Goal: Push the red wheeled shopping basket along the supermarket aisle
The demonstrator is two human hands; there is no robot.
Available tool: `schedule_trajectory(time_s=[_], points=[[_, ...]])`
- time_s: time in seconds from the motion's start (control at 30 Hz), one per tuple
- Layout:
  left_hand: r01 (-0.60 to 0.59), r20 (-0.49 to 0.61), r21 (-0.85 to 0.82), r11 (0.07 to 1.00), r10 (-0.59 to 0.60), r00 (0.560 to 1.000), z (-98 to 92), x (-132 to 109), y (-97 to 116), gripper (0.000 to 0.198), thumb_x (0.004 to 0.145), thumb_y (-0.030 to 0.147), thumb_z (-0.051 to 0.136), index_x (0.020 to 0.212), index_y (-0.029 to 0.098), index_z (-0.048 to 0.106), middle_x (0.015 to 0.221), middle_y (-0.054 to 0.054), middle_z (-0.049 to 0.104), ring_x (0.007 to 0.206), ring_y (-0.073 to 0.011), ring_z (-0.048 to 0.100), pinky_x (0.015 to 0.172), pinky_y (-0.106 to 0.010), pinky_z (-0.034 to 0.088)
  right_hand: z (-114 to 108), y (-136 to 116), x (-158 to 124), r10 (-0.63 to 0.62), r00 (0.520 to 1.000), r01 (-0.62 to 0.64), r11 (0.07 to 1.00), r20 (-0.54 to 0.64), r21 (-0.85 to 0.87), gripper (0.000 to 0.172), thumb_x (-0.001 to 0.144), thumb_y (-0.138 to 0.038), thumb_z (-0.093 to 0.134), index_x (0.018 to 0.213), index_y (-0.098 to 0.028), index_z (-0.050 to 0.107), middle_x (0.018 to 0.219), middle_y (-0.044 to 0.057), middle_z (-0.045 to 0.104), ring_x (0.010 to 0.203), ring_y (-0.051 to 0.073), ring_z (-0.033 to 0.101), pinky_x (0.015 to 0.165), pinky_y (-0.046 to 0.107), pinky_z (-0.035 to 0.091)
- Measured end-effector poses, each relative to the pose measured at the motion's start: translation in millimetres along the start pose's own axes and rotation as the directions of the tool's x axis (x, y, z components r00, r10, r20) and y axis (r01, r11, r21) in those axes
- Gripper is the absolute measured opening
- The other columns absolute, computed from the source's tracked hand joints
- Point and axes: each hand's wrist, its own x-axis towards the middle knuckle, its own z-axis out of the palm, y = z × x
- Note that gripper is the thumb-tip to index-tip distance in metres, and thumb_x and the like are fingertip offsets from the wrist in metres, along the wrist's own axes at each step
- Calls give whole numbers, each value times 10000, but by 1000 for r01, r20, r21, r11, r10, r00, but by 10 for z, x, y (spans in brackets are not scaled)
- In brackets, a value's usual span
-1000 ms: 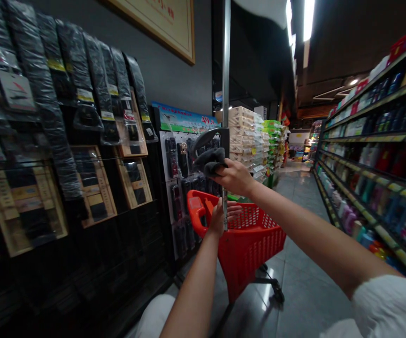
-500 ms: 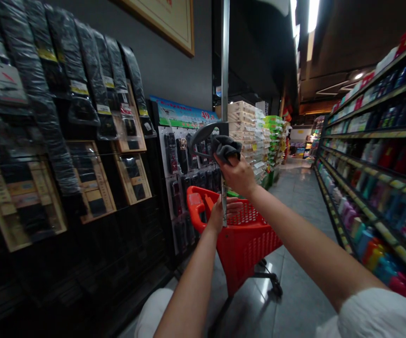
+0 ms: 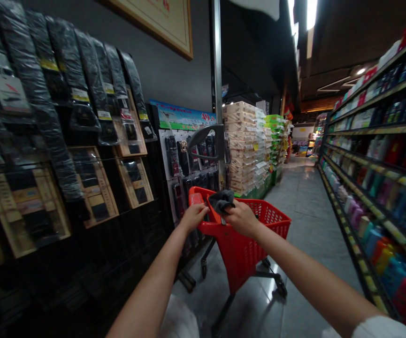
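My right hand point(image 3: 243, 218) is closed on a crumpled dark grey cloth point(image 3: 220, 202), at the near rim of the red shopping cart point(image 3: 236, 263). The cloth covers the lower stretch of an upright metal pole point(image 3: 218, 70); whether it wraps around the pole I cannot tell. A grey loop-shaped handle point(image 3: 203, 138) juts left from the pole, above the cloth. My left hand point(image 3: 193, 218) is curled at the cart's near left corner, just left of the cloth. Its fingers seem to grip the cart edge, partly hidden.
Packaged belts point(image 3: 83, 80) and boxed items point(image 3: 99, 185) hang on the left wall. Beside them stands a display rack point(image 3: 174, 155). Stacked cartons point(image 3: 241, 141) line the aisle further on. Bottle-filled shelves point(image 3: 375, 173) run along the right. Grey tiled floor point(image 3: 301, 225) lies between.
My right hand has brought the cloth down from beside the grey handle to the cart's rim. My left hand has left the pole's lower end and shifted left to the cart corner, its fingers now curled.
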Motion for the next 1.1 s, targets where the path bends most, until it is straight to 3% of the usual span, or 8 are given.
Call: schedule_trajectory(time_s=[0.13, 0.4, 0.53, 0.67, 0.8, 0.9, 0.97, 1.1], points=[[-53, -22, 171, 984, 58, 998, 31, -33, -168, 425, 884, 354, 395, 568, 211, 642, 725, -54, 713, 1015, -262, 659, 1187, -512, 184, -108, 65, 236, 109, 990, -112, 993, -94, -30, 450, 939, -124, 476, 1300, -318, 661, 1295, 113, 635, 1134, 270, 536, 908, 388, 484], [-116, 8, 239, 964, 118, 993, 217, -35, -110, 452, 930, 336, 313, 521, 217, 465, 597, -28, 571, 653, -172, 545, 948, -391, 419, 400, -13, -373, 53, 994, -61, 994, 94, 94, 296, 925, -150, 526, 1066, -250, 766, 1104, 101, 705, 1078, 263, 557, 883, 376, 495], [-142, 26, 255, 956, 140, 990, 405, -57, -14, 431, 908, 331, 366, 496, 216, 412, 571, 0, 512, 632, -161, 491, 946, -397, 399, 630, -7, -732, 193, 980, -176, 947, -39, 270, 318, 895, -122, 514, 1003, -249, 785, 1058, 100, 710, 1047, 255, 589, 930, 406, 496], [-181, 38, 310, 933, 178, 983, 619, -60, 132, 427, 905, 344, 385, 505, 210, 453, 598, -12, 553, 659, -173, 487, 965, -429, 376, 940, -163, -948, 594, 766, -398, 737, -244, 546, 429, 933, -199, 445, 1298, -251, 663, 1308, 127, 605, 1229, 263, 567, 1033, 431, 465], [-205, 57, 340, 918, 197, 979, 780, -37, 261, 422, 900, 333, 405, 509, 213, 507, 626, -34, 603, 690, -190, 494, 946, -432, 379, 1197, -295, -951, 899, 403, -613, 406, -174, 677, 647, 926, -271, 440, 1560, -263, 312, 1421, 147, 494, 1341, 276, 491, 1080, 459, 424], [-191, 21, 365, 911, 197, 980, 873, -11, 311, 415, 905, 317, 411, 525, 218, 546, 655, -43, 629, 724, -202, 514, 953, -434, 379, 1199, -427, -810, 965, 236, -663, 244, -111, 708, 658, 923, -304, 443, 1562, -238, 297, 1353, 173, 508, 1277, 294, 539, 1041, 464, 452], [-182, 2, 382, 906, 196, 981, 920, 2, 326, 415, 912, 311, 405, 539, 219, 561, 666, -48, 635, 731, -207, 523, 962, -437, 377, 1123, -554, -711, 966, 236, -648, 239, -108, 723, 611, 933, -323, 448, 1530, -220, 371, 1344, 186, 490, 1271, 302, 542, 1035, 459, 458], [-192, -6, 410, 892, 213, 977, 975, 6, 354, 434, 930, 316, 380, 546, 216, 556, 677, -54, 632, 726, -206, 524, 966, -434, 377, 1032, -641, -679, 908, 390, -570, 367, -151, 735, 539, 936, -297, 466, 1472, -243, 478, 1395, 165, 460, 1349, 294, 480, 1085, 441, 422]])
